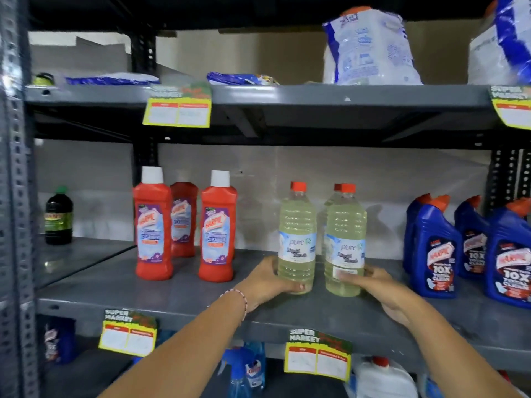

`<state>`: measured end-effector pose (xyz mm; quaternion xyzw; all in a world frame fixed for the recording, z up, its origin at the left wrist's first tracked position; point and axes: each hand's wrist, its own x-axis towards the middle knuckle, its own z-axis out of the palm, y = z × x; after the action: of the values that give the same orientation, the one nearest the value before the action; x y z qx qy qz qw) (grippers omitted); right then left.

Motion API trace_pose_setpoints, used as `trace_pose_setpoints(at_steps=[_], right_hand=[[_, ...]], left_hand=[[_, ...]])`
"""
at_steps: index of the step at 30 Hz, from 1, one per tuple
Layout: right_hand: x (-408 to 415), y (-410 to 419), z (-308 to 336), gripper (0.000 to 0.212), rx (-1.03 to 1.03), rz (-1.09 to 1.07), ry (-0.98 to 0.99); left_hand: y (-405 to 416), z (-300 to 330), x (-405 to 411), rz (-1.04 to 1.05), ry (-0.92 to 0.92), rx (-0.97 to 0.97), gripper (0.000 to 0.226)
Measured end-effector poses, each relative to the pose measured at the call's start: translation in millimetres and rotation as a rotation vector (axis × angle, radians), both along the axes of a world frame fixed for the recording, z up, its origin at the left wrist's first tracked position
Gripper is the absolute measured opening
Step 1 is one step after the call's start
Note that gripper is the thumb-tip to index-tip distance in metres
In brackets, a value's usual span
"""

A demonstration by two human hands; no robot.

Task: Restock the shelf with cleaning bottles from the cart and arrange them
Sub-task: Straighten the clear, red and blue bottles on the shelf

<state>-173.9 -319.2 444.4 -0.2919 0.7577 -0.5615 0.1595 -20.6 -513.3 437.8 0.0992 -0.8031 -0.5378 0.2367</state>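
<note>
Near the shelf [172,300] front edge: left hand [265,282], fingers wrapped round the left bleach bottle [297,239]; right hand [385,291], fingers clasping the right bleach bottle [344,242]. Both upright, just beside each other. Farther back-left, red cleaner bottles [153,225].

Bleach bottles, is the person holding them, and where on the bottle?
Yes. The left hand grips the left bleach bottle near its base; the right hand grips the right bleach bottle near its base.

bare shelf [186,297] front, red bottles [184,225] left, blue bottles [465,248] right
</note>
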Motion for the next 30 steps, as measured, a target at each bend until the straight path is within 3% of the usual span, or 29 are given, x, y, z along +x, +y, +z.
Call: trace_pose_setpoints(at_steps=[2, 4, 6, 7, 10, 12, 14, 17, 23, 30], right_hand=[[17.8, 6.3, -1.6, 0.094, -0.069, -0.158, 0.009], [52.5, 4.7, -3.3, 0.06, -0.226, -0.263, 0.113], [91.0, -13.1, -4.6, 0.024, -0.258, -0.185, 0.2], [106.5, -28.8, -5.2, 0.018, -0.213, -0.102, 0.217], [132.2, -89.4, -6.7, 0.034, -0.082, 0.113, 0.175], [136.1, -132.2, -10.8, 0.055, -0.043, 0.153, 0.133], [133.0, -169.5, -15.1, 0.074, -0.024, 0.148, 0.114], [123.7, -211.8, -15.6, 0.072, -0.057, 0.195, 0.045], [130.6, -244.0, -16.0, 0.057, -0.045, 0.16, 0.061], [145.2, -259.0, -17.5, 0.055, -0.099, 0.123, 0.068]], left_hand=[[-11.6, -0.5, 28.7, 0.095, 0.074, -0.024, 0.058], [-29.3, -2.3, 66.8, 0.24, 0.243, -0.006, 0.041], [-55.1, -3.2, 106.9, 0.434, 0.427, -0.027, 0.028], [-71.5, -2.5, 125.3, 0.545, 0.479, -0.063, 0.029], [-129.6, 1.2, 165.3, 0.754, 0.526, -0.126, 0.067], [-165.3, 0.9, 175.5, 0.697, 0.436, -0.074, 0.097], [-187.4, -4.6, 175.3, 0.534, 0.276, -0.014, 0.108], [-216.9, -12.7, 171.0, 0.399, 0.091, -0.012, 0.114], [-240.5, -9.8, 175.0, 0.228, 0.004, 0.057, 0.069], [-249.9, -14.2, 170.7, 0.221, 0.01, 0.097, 0.069]])
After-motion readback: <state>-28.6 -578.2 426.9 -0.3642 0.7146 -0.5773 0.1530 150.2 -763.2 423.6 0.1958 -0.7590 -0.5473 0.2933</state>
